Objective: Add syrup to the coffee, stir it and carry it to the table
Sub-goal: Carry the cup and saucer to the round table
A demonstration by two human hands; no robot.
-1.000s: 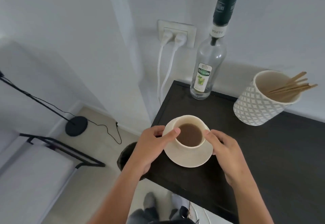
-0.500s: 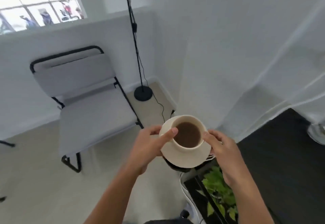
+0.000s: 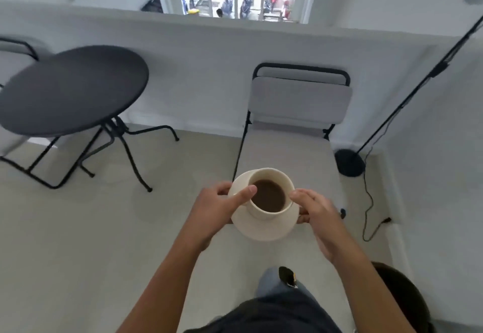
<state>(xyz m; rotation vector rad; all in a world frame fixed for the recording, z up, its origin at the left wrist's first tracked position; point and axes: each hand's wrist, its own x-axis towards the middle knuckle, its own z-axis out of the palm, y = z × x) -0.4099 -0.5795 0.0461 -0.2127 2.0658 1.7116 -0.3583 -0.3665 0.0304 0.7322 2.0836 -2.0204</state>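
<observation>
A cream cup [image 3: 271, 212] of brown coffee stands on a cream saucer [image 3: 264, 228], held in the air over the floor in front of me. My left hand [image 3: 217, 212] grips the saucer's left edge, thumb resting on the cup's rim. My right hand [image 3: 318, 215] holds the saucer's right edge, fingers under it and thumb against the cup. A round black table [image 3: 70, 89] stands at the left, well away from the cup. The syrup bottle is out of view.
A grey folding chair [image 3: 295, 113] with a black frame stands straight ahead behind the cup. A black floor lamp base [image 3: 349, 163] with its cable sits at the right. Another chair [image 3: 15, 53] shows behind the round table. Pale floor lies between me and the table.
The cup and saucer were lifted off the dark counter and carried as I turned left. The counter, bottle and stick holder left the view; the chair and round table came in.
</observation>
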